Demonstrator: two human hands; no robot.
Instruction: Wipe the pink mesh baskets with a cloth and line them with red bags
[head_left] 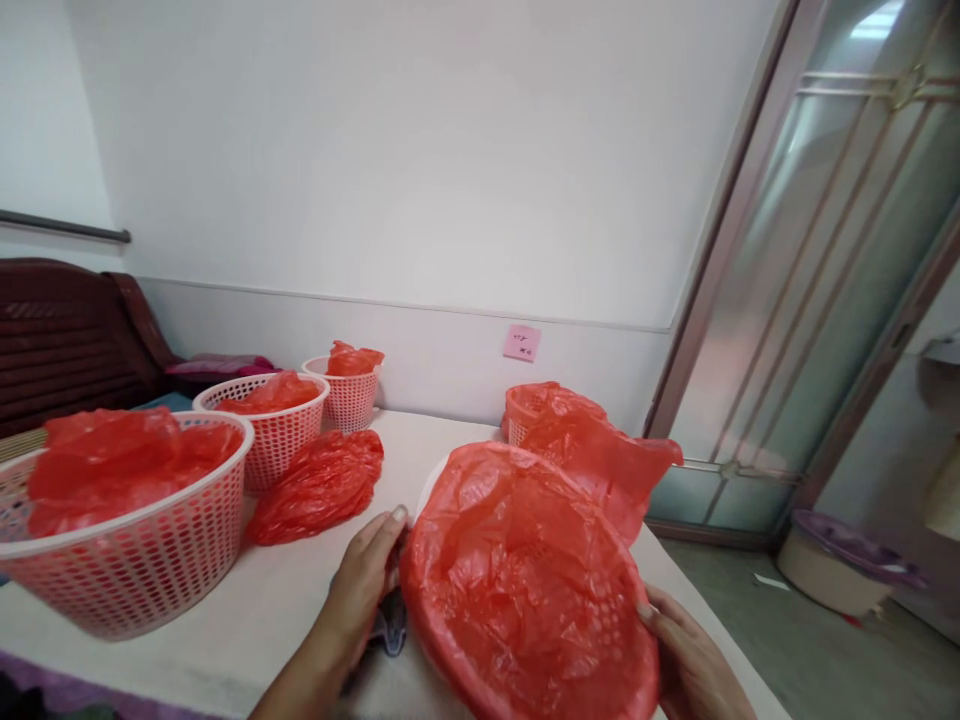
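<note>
A round basket [536, 600] lined with a thin red plastic bag is right before me, its mouth tilted toward me. The bag is folded over most of the rim, and a bit of white rim shows at the upper left. My left hand [366, 575] grips the basket's left side, thumb up, its fingers partly hidden. On the right side, my right hand [686, 655] holds the bag-covered rim with its thumb on top. A crumpled heap of red plastic bags [322, 487] lies on the white table [285, 590] to the left.
Pink-white baskets with red bags in them stand at left: a large one [142, 540], a middle one [281, 430] and a far one [351, 395]. Another bagged basket [525, 405] stands behind mine. A pink note [522, 342] is on the wall; a tub [840, 565] is on the floor.
</note>
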